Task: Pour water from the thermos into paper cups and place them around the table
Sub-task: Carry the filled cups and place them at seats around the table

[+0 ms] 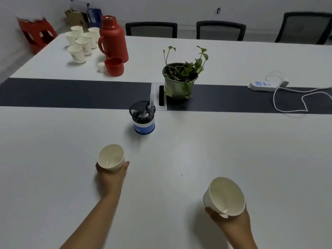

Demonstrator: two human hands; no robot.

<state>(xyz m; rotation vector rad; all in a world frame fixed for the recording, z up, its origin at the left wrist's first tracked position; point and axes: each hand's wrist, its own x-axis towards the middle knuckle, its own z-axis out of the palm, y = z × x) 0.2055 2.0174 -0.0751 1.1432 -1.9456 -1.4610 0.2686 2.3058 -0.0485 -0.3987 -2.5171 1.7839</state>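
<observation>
Head view: both hands, left and right, each grip one paper cup; thermos stands far-left.

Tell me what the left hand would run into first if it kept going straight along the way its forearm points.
The left hand, holding a paper cup, points up-table and slightly right. The first thing in that line looks like the mesh pen holder, though it might pass just left of it; depth is unclear.

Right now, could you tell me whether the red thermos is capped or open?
Open. The red thermos stands upright with its red cap and white stopper on the table in front of it.
</observation>
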